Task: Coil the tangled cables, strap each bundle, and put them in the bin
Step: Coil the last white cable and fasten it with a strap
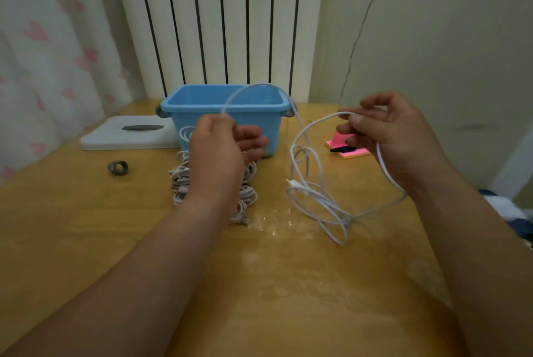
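A long white cable (315, 200) runs between both hands and lies in loose loops on the wooden table. My left hand (222, 151) pinches one stretch of it in front of the blue bin (202, 102), from where the cable arcs up over the bin's rim. My right hand (386, 131) is raised at the right and grips another stretch, with a loop hanging under its palm. A pile of tangled white cables (180, 180) lies before the bin, partly hidden by my left forearm. The bin stands upright at the table's back; its inside is mostly out of sight.
A grey roll of strap (118, 167) lies at the left on the table (86, 226). A white flat box (127, 133) sits left of the bin. A pink sticky-note pad with a black item (350, 150) lies at the right. A radiator and wall stand behind.
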A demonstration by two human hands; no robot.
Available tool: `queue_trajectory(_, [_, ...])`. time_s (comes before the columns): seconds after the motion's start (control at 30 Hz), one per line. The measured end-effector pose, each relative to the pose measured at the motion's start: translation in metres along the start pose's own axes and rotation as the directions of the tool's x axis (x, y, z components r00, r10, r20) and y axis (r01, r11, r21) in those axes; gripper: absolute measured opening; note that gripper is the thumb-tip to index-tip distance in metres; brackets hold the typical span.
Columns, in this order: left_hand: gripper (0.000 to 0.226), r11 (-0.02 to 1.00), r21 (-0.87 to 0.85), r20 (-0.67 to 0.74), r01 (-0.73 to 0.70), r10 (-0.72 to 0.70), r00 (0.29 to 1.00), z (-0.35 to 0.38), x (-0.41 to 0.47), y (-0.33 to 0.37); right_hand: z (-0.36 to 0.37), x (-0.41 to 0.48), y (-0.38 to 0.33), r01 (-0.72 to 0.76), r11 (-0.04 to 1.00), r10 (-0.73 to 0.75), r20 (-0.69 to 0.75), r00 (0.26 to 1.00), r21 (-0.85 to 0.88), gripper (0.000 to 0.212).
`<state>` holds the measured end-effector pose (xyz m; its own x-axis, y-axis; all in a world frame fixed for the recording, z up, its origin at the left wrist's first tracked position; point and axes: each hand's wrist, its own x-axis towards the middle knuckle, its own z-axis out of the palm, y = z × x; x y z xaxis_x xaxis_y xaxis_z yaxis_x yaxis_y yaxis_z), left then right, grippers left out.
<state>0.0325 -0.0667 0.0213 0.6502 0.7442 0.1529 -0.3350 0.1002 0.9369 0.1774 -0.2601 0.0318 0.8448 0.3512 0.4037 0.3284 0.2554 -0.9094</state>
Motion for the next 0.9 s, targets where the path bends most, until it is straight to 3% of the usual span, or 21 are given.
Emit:
queue_trajectory(0.07, [0.023,0.987,0.162,0.099,-0.005,-0.011,0.995,0.002,-0.003,-0.004,0.009,-0.003,-0.003,0.017,0.998,-0.022,0.067,0.998,0.061,0.023])
queue_trajectory(0.17, [0.024,0.933,0.331,0.208,-0.140,0.072,0.975,0.003,-0.008,-0.009,0.024,-0.012,-0.011,0.026,0.986,-0.055,0.179,0.982,0.164,0.016])
queue_trajectory(0.23, [0.025,0.926,0.347,0.269,-0.150,0.055,0.962,0.005,-0.010,-0.009,0.031,-0.019,-0.015,0.000,0.977,-0.062,0.281,0.958,0.215,0.015])
queue_trajectory(0.3, [0.025,0.958,0.280,0.320,-0.069,-0.025,0.947,0.006,-0.011,-0.007,0.036,-0.022,-0.016,0.018,0.986,-0.070,0.317,0.946,0.164,0.010])
queue_trajectory(0.43, [0.025,0.990,0.106,0.363,0.088,-0.121,0.924,0.007,-0.011,-0.005,0.040,-0.015,-0.003,0.015,0.994,-0.013,-0.016,1.000,0.107,0.013])
queue_trajectory(0.5, [0.025,0.992,0.060,0.362,0.114,-0.128,0.923,0.007,-0.010,-0.005,0.036,-0.011,0.005,-0.014,0.996,0.008,-0.079,0.997,-0.083,0.016])
queue_trajectory(0.57, [0.023,0.993,0.052,0.353,0.106,-0.117,0.928,0.008,-0.012,-0.004,0.033,-0.012,0.006,-0.078,0.981,0.086,0.038,0.996,-0.176,0.028])
queue_trajectory(0.67, [0.022,0.996,0.070,0.346,0.062,-0.083,0.935,0.008,-0.014,-0.003,0.032,-0.019,-0.006,-0.172,0.981,0.190,0.272,0.943,-0.090,0.052])
queue_trajectory(0.77, [0.021,0.993,0.118,0.322,-0.004,-0.034,0.946,0.009,-0.015,-0.005,0.035,-0.026,-0.011,-0.118,0.987,0.154,0.430,0.890,-0.110,0.037])
queue_trajectory(0.83, [0.021,0.991,0.135,0.317,-0.016,-0.028,0.948,0.009,-0.017,-0.004,0.038,-0.029,-0.009,-0.075,0.993,0.107,0.442,0.891,-0.090,0.026])
queue_trajectory(0.9, [0.035,0.979,0.204,0.362,0.004,-0.079,0.929,0.006,-0.017,-0.005,0.041,-0.027,-0.008,-0.049,0.999,0.043,0.324,0.945,0.013,0.021])
